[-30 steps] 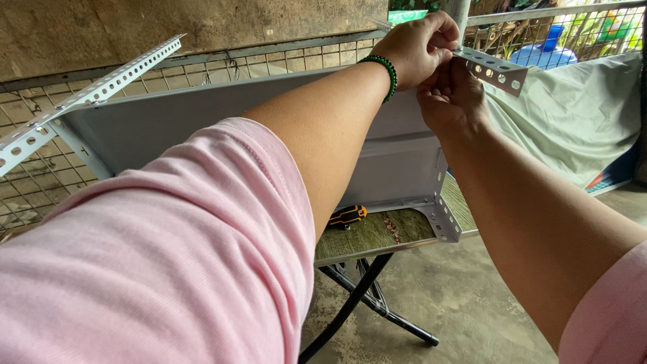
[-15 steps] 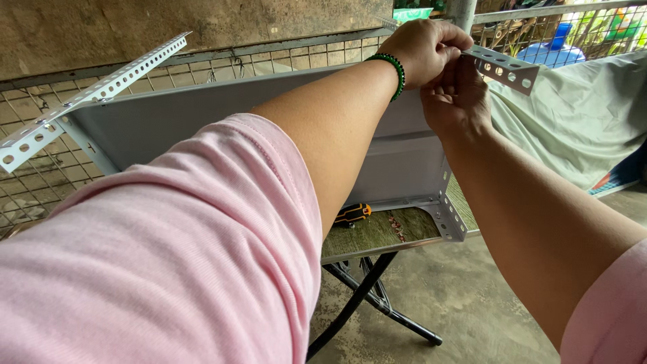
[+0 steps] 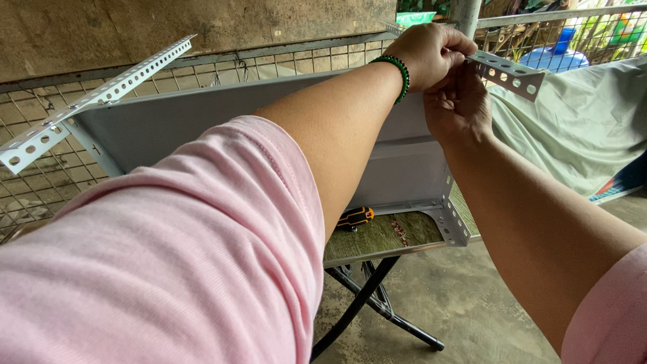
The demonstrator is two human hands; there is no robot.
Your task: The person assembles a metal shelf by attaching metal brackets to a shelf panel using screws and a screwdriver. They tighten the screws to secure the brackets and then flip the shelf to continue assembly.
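A grey metal shelf panel stands on edge on a small folding table. A perforated angle bar crosses its upper right corner, and a second perforated angle bar runs along the upper left corner. My left hand, with a green bead bracelet on the wrist, is closed over the right bar where it meets the panel. My right hand sits just below it, fingers pinched at the same joint. What lies between the fingers is hidden.
An orange and black tool lies on the table behind the panel. A wire mesh fence and a concrete wall stand behind. A pale green tarp hangs at the right, with a blue container beyond.
The view has shifted a little; both hands stay at the upper right joint, with the angle bar tilting slightly lower at its right end.
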